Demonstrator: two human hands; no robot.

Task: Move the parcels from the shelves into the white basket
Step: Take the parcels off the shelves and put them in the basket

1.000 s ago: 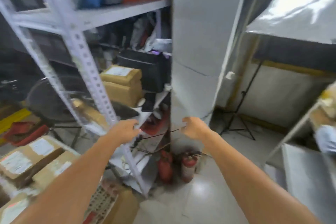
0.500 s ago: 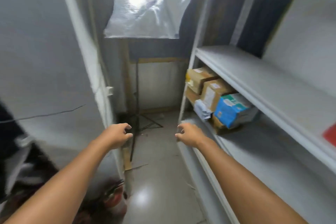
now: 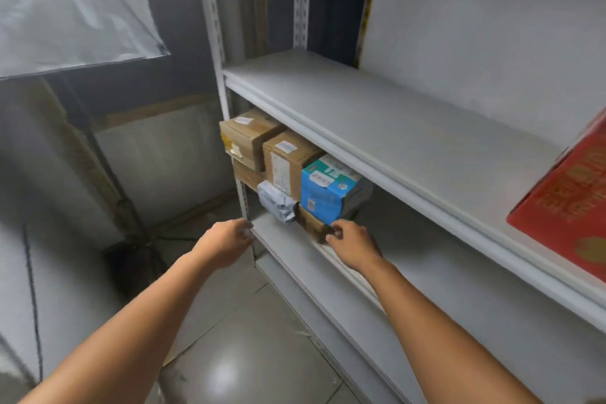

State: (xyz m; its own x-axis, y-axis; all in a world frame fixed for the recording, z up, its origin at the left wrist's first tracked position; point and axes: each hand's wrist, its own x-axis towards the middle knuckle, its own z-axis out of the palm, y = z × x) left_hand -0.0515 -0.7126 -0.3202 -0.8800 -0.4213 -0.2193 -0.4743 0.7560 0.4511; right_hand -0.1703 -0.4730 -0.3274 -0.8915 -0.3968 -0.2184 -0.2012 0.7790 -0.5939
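Observation:
A cluster of parcels sits at the left end of the lower shelf (image 3: 410, 275). It holds two stacked brown boxes (image 3: 249, 138), a taller brown box (image 3: 287, 159), a blue and white parcel (image 3: 328, 188), a grey poly bag (image 3: 277, 207) and a flat brown box (image 3: 311, 226) underneath. My right hand (image 3: 352, 241) hovers at the front corner of the flat brown box with loosely curled fingers gripping nothing. My left hand (image 3: 229, 239) hangs beside the shelf post (image 3: 242, 203), also loosely curled and empty. The white basket is out of view.
A red carton (image 3: 564, 207) stands on the middle shelf (image 3: 377, 115) at the right. A clear plastic sheet (image 3: 65, 10) hangs at upper left, with a dark tripod stand (image 3: 124, 207) below it. Glossy floor tiles (image 3: 229, 354) lie between my arms.
The view has swung right, from the cluttered rack and pillar to this white shelving. Both hands have come closer to the parcels; the right one now reaches the flat brown box.

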